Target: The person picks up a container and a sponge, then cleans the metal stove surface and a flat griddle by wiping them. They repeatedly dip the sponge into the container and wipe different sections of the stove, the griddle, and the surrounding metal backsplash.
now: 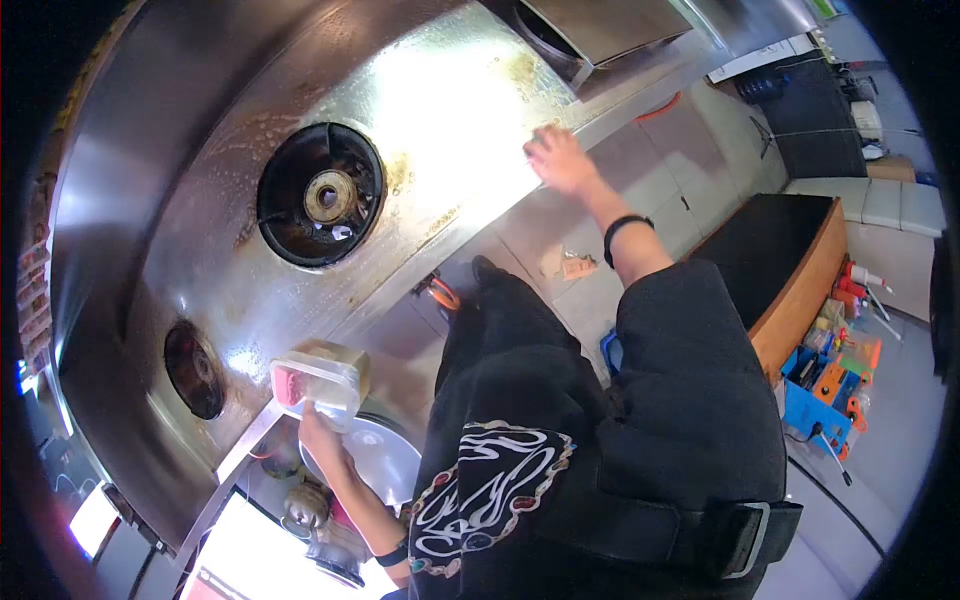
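Note:
My right hand (558,158) rests at the front edge of the steel stove top (430,150), beside a brightly lit wet patch; its fingers are bent, and what they hold, if anything, is too small to name. My left hand (318,432) is at a clear plastic container (335,385), its fingers closed at the container's near side. A pink item (288,384) shows at the container's left end. Between the hands, farther in, lies a black round burner (322,195). A smaller dark burner (194,369) sits at the left.
A white basin (385,460) stands below the container, near metal pots (308,505). A steel box (610,25) is at the top. On the right are a black-topped wooden bench (765,250) and a blue tool bin (812,405). Orange hoses (443,293) hang under the stove edge.

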Motion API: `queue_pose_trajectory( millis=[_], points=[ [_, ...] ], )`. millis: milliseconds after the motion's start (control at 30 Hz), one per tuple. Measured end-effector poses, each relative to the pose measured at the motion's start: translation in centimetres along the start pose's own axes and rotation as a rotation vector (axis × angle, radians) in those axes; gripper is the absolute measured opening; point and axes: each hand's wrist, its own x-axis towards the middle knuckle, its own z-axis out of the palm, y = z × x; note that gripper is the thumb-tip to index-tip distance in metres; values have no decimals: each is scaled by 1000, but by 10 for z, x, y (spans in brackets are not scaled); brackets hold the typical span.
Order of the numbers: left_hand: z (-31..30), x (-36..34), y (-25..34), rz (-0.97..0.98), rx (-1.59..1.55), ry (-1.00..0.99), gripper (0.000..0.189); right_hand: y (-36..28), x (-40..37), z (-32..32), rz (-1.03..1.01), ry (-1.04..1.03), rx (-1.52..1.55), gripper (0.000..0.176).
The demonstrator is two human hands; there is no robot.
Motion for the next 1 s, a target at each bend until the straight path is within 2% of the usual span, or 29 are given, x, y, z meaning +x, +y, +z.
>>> queue_pose_trajectory(
  millis=[33,67,133,167,200,233,267,300,367,400,467,533,567,600,633,700,733,800,867,900,933,967,1000],
  points=[
    [-7,0,-3,-7,-1,-6,29,7,-1,-15,115,-74,-16,44],
    [-14,0,-6,37,49,-18,29,-3,1,-17,114,-75,-24,44],
    [-28,6,-13,84,90,-36,30,-39,23,-16,455,-130,-130,54],
    [-34,9,-18,120,136,-65,31,-65,30,17,432,-11,-124,58],
    [-40,12,-22,159,185,-93,31,-102,37,14,335,-82,72,57],
    [-44,19,-28,163,176,-100,31,-138,47,52,178,-36,128,46],
    [-47,27,-35,217,184,-109,32,-187,40,46,-66,-48,-2,39],
    [-46,30,-39,271,192,-117,33,-223,36,30,-146,-17,213,40],
    [-42,20,-27,258,203,-129,34,-265,21,26,-200,319,291,40],
    [-37,14,-21,226,189,-113,33,-257,21,23,-195,326,290,40],
    [-32,10,-16,187,180,-94,33,-229,12,20,-400,279,323,41],
    [-27,6,-13,133,171,-85,32,-162,14,17,-458,213,250,38],
    [-21,5,-15,132,166,-77,32,-116,25,39,-429,55,206,35],
    [-16,7,-20,174,150,-49,31,-80,22,8,-285,-41,233,33],
    [-8,6,-22,217,133,-19,31,-45,18,-6,-187,-12,134,40],
    [7,-8,-13,163,124,-30,30,17,26,10,60,78,9,51],
    [20,-14,-8,116,116,-53,30,29,40,6,50,76,12,51],
    [50,-23,0,92,105,-16,30,47,69,-3,516,67,180,58],
    [82,-29,10,71,90,24,30,15,107,6,659,129,73,61],
    [99,-31,15,41,60,7,31,-5,125,28,651,-6,-31,65],
    [115,-34,21,11,28,-9,32,-34,135,48,514,-125,-138,67],
    [135,-39,34,9,24,0,32,-61,138,38,335,-64,296,63],
    [156,-48,53,-14,23,-2,32,-77,131,25,-24,-41,307,59]
  ],
)
